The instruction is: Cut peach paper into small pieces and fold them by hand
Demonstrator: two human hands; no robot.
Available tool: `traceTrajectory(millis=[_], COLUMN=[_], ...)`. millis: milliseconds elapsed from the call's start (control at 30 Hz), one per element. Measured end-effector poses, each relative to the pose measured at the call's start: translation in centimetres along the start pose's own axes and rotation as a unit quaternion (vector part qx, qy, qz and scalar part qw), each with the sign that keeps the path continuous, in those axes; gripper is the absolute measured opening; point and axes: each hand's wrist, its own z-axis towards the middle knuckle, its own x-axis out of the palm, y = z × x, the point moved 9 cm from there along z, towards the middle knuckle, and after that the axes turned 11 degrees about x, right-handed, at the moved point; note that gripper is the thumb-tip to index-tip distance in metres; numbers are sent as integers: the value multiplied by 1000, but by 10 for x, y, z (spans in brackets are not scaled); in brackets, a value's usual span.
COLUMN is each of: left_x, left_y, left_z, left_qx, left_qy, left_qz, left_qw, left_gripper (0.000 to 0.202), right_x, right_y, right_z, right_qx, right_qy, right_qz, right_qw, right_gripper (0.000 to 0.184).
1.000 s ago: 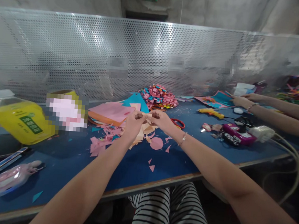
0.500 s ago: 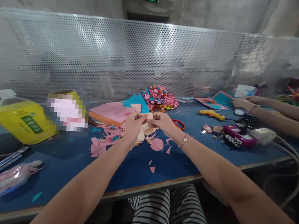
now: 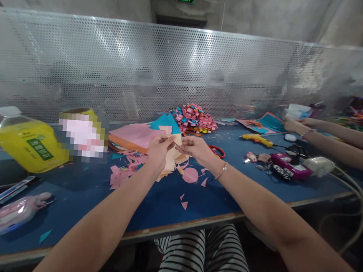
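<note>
Over the middle of the table, my left hand (image 3: 160, 150) and my right hand (image 3: 197, 148) face each other, both with fingers pinched. Between the fingertips is a small cream piece of paper (image 3: 177, 140), partly covered by the fingers. Beneath the hands lie more cream paper pieces (image 3: 170, 162). A pink paper circle (image 3: 190, 175) rests just below my right hand. Close to my left hand is a stack of pink sheets (image 3: 136, 135), with a blue sheet (image 3: 166, 122) behind it. Red-handled scissors (image 3: 217, 151), partly hidden, lie beyond my right wrist.
A heap of small coloured paper pieces (image 3: 193, 118) stands by the perforated metal screen (image 3: 175, 60). On the left is a yellow jug (image 3: 31, 143). A yellow glue gun (image 3: 256, 138) and a purple box (image 3: 290, 165) lie right, near another person's hands (image 3: 295, 126).
My hands have drawn slightly apart, the left one shifting a little left. More of the cream paper shows between them. The other person's hands have moved slightly.
</note>
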Motion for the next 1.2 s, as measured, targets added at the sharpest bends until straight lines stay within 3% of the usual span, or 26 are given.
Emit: traceTrajectory(millis=[167,367,500,700,867,1000,1200], left_x=[-9,9,18,5,4,10,26], left_y=[-10,0,5,0,3,7,7], left_z=[7,4,2,5,4,1,-11], left_qx=[51,47,57,94,96,60,0], left_qy=[-8,104,157,107,102,113,153], left_qz=[39,112,132,206,220,176,125], left_qw=[998,987,977,968,965,976,980], left_gripper=[22,21,18,20,12,11,21], right_x=[-7,-11,-15,-19,-17,-19,-19], right_y=[2,18,16,5,3,7,20], right_z=[-1,-2,0,5,4,3,0], right_qx=[24,-28,-34,-11,1,-25,-93], right_qy=[-31,-40,-63,-72,-60,-71,-101], right_qz=[-65,-76,-129,-123,-100,-113,-218], right_qw=[997,996,989,990,993,991,966], right_gripper=[28,18,16,15,13,24,25])
